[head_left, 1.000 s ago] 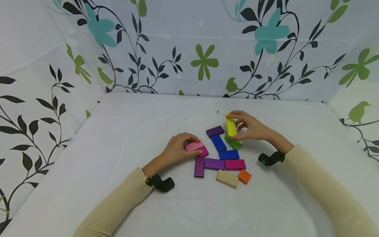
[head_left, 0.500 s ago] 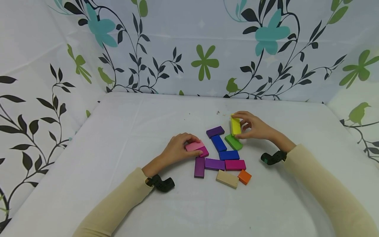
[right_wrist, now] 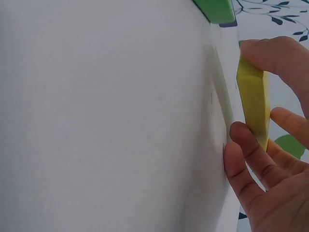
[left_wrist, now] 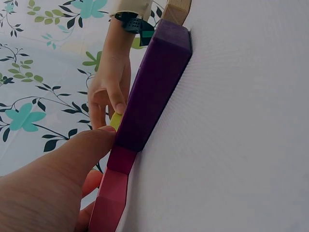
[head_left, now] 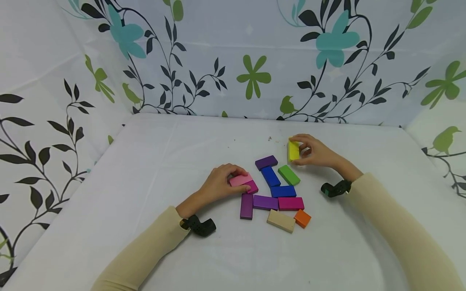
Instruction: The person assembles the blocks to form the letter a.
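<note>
My left hand (head_left: 217, 185) is curled round a light pink block (head_left: 240, 180), its thumb lying by the magenta block (head_left: 252, 186) that sits against it. In the left wrist view the thumb shows close to a dark purple block (left_wrist: 152, 87). On the far right side, my right hand (head_left: 316, 152) pinches a yellow block (head_left: 293, 151) between thumb and fingers at its two ends. The right wrist view shows this yellow block (right_wrist: 254, 96) raised over the white cloth, a shadow beneath it. A green block (head_left: 289, 175) lies just in front of the right hand.
Between the hands, a purple block (head_left: 266, 162) and two blue blocks (head_left: 270, 176) form a bent line. Nearer lie a violet block (head_left: 265, 202), a crimson block (head_left: 290, 203), a plain wooden block (head_left: 281, 221) and an orange block (head_left: 302, 218). A patterned curtain (head_left: 204, 40) hangs behind.
My right hand has carried the yellow block from over the green block to the right and slightly back, uncovering the green one. The left hand stays in place.
</note>
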A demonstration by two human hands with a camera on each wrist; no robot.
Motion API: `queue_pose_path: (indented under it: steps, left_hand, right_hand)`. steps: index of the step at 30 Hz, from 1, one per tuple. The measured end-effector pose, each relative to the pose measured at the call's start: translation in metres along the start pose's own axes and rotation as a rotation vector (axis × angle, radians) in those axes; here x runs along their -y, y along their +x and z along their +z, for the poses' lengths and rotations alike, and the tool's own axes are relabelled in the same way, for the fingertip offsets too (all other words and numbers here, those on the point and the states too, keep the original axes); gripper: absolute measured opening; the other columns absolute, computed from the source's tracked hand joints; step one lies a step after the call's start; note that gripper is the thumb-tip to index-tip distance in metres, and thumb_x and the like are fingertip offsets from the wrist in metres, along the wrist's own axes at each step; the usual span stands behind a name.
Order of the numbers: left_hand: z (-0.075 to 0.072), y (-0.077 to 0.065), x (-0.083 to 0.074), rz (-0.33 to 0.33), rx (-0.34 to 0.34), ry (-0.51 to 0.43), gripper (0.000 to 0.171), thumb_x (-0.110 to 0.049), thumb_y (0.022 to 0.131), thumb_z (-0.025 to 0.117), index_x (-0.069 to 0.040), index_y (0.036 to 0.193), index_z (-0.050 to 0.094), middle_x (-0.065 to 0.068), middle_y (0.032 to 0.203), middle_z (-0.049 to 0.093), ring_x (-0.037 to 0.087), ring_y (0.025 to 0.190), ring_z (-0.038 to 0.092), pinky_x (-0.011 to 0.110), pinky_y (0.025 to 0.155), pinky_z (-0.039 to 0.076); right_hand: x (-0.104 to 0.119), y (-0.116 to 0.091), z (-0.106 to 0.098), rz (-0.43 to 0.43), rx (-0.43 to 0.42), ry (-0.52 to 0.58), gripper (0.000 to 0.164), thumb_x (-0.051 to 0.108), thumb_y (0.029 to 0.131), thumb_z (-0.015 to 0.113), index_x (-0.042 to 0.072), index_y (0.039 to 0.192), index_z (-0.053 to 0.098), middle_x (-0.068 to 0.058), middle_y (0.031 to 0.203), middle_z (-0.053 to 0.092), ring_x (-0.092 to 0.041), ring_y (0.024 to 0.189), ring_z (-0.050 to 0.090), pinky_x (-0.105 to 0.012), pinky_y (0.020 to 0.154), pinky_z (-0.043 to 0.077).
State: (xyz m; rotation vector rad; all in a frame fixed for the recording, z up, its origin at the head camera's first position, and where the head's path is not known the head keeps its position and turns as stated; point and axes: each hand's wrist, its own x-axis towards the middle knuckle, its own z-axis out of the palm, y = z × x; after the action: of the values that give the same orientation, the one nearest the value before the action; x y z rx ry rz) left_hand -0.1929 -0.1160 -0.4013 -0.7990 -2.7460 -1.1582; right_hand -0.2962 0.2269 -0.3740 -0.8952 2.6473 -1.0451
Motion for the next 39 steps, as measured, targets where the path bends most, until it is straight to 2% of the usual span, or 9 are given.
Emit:
queue_pose_path:
  steps: [10,18,28,39]
  left_hand:
    - [-0.0005,-0.0001,-0.0011,-0.009,0.006,-0.009,0.039,-0.033,0.078,0.081,-0.016,0.111,0.069,0.000,0.105,0.067,0.017,0.099,0.056,0.041,0.089,0.038]
    - [0.0002,-0.0002,-0.0010,-0.014,0.011,-0.002,0.039,-0.034,0.079,0.081,-0.016,0.112,0.069,0.000,0.108,0.067,0.016,0.101,0.055,0.041,0.090,0.037]
    - [0.0001,0.0002,-0.0005,-0.006,0.004,-0.003,0.039,-0.033,0.078,0.081,-0.016,0.111,0.069,0.000,0.106,0.067,0.016,0.099,0.056,0.040,0.089,0.038]
    - [0.0008,0.0009,0.0008,-0.004,0.002,0.002,0.039,-0.034,0.079,0.081,-0.016,0.111,0.069,0.000,0.106,0.067,0.016,0.100,0.056,0.041,0.089,0.039]
  right_hand:
    - [-0.0066,0.0045,-0.0054,0.042,0.023,-0.016,0.073,0.013,0.080,0.080,-0.001,0.142,0.044,-0.025,0.151,0.029,-0.032,0.104,0.053,-0.043,0.090,0.048]
    - [-0.0106,0.0057,-0.0025,0.077,0.068,-0.040,0.072,0.019,0.082,0.079,0.002,0.142,0.045,-0.023,0.152,0.029,-0.027,0.102,0.047,-0.030,0.082,0.041]
    - [-0.0057,0.0048,-0.0037,0.099,0.089,-0.012,0.072,0.018,0.082,0.079,0.001,0.143,0.045,-0.022,0.155,0.027,-0.029,0.109,0.045,-0.033,0.084,0.041]
    - [-0.0059,0.0058,-0.0017,0.123,0.074,-0.010,0.068,0.017,0.084,0.077,0.000,0.142,0.046,-0.024,0.157,0.021,-0.033,0.112,0.042,-0.035,0.084,0.040]
